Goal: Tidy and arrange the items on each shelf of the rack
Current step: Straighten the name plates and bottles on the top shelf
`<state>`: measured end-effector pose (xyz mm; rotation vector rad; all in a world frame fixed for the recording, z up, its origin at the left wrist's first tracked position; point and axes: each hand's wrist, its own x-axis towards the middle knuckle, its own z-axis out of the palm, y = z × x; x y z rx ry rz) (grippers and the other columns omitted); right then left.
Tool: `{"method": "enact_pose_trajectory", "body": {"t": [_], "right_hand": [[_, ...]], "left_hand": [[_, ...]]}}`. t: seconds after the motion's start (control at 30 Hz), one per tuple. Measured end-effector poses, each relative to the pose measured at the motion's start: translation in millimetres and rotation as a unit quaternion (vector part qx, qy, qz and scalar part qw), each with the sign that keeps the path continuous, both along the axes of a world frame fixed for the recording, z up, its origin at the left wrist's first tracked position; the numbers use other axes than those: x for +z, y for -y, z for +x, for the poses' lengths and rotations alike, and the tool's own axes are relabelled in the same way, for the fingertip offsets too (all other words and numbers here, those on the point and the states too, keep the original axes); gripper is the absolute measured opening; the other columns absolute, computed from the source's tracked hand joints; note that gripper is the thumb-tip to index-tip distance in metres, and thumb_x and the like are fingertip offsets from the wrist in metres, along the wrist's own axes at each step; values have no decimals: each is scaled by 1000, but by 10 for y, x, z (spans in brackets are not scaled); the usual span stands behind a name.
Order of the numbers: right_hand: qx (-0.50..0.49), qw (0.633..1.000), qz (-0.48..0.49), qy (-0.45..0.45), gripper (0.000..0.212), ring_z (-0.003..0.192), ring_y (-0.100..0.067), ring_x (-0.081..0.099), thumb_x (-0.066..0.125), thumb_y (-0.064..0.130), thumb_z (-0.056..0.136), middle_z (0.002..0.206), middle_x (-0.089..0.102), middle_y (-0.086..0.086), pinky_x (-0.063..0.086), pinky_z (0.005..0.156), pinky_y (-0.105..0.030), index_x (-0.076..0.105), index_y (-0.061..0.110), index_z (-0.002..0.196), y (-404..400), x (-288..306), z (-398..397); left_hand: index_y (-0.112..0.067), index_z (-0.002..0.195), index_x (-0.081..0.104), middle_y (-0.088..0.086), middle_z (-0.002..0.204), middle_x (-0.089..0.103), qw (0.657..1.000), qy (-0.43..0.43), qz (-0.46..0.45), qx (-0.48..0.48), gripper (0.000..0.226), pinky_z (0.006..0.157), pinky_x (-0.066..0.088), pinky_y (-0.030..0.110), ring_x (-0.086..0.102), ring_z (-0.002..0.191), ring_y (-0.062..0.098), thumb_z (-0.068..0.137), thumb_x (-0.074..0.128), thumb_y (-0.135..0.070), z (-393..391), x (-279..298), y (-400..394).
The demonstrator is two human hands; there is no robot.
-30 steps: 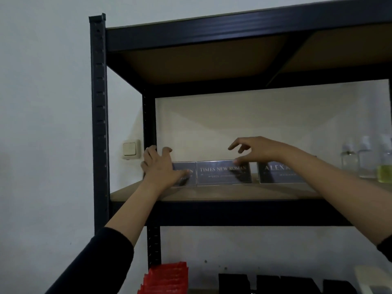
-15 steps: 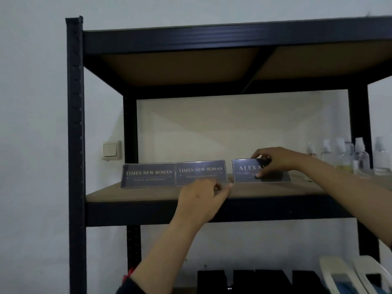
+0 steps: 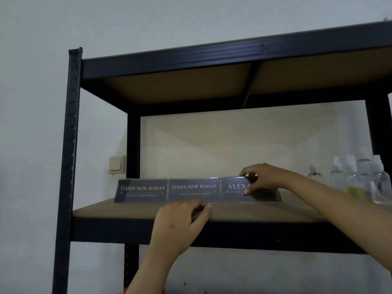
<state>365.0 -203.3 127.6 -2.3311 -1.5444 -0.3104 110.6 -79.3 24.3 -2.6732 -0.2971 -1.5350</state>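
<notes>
While pinching the third nameplate (image 3: pixel 250 189), right hand (image 3: pixel 263 177); left hand (image 3: pixel 180 219) curled, grip unclear.

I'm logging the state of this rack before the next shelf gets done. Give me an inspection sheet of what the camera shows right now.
Surface: brown board shelf in a dark metal rack, dim light.
Job's things: three dark name plates standing in a row, left plate and middle plate reading TIMES NEW ROMAN, right plate starting ALEXA, edges close together.
Clutter: clear spray bottles at the shelf's right end, one holding yellow-green liquid.
Grippers: right hand pinches the right plate; left hand at the shelf's front edge, below the middle plate, whether it holds anything unclear.
Cables: nothing seen.
Surroundings: pale wall, wall switch left of the rack.
</notes>
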Motion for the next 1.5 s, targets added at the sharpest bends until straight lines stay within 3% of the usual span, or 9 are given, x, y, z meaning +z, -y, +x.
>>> {"method": "enact_pose_trajectory", "body": {"t": [0.13,0.57,0.7,0.77,0.9,1.13,1.27,1.43,1.5], "right_hand": [[22,1000,-11,4,49,114,-17,53,77,39,78,123,57,5,42,88,-27,58,31,123,-39,11,65],[94,995,-10,-22,51,108,-6,57,57,63,85,121,62,10,43,95,-27,64,28,122,-362,96,-57],[119,992,5,-42,55,80,-5,57,64,67,78,86,65,7,41,74,-26,73,15,94,-580,7,-27],[127,990,21,-57,56,55,-5,41,69,63,76,62,46,3,27,61,-28,65,8,70,-616,-19,0],[138,987,30,-76,48,43,-3,34,73,58,75,48,37,10,22,56,-25,57,19,52,-593,0,-17],[126,989,29,-66,54,45,-2,35,73,59,75,54,40,7,23,55,-24,67,6,70,-566,12,-39],[131,988,35,-70,48,43,-3,33,74,57,75,48,35,10,21,54,-25,59,13,60,-551,-3,-48],[132,988,36,-72,65,46,-5,29,73,58,74,54,33,4,19,53,-25,62,-6,76,-558,-12,-40],[138,988,28,-70,59,44,-5,29,73,57,75,52,32,5,19,54,-26,58,1,65,-568,-7,-30]], "left_hand": [[-35,89,65,-16,74,65,1000,9,-3,13,52,62,46,19,59,71,1,87,23,-66,16,-5,12],[-40,95,62,-20,81,66,999,-1,-7,42,51,67,45,18,58,77,-1,85,21,-69,26,-3,20],[-40,96,62,-20,82,65,999,-6,-10,44,54,68,45,17,58,78,-1,84,19,-70,16,7,36],[-40,96,62,-20,82,65,999,-6,-12,45,55,68,45,18,57,77,-2,83,18,-70,18,9,37],[-41,96,62,-22,83,65,999,-7,-14,45,54,69,45,17,57,77,-4,84,18,-69,23,9,29],[-37,93,62,-18,79,65,999,-10,-10,45,56,68,45,19,57,76,0,84,17,-69,24,13,23],[-38,94,63,-20,80,64,999,-11,-6,41,55,67,44,16,57,77,-2,85,18,-68,16,13,27],[-38,95,62,-19,79,64,999,-13,-7,39,53,66,45,17,57,76,-1,86,19,-68,19,18,27],[-38,95,63,-19,80,65,999,-10,-8,36,53,67,46,19,58,75,-1,86,19,-67,15,17,31]]}}
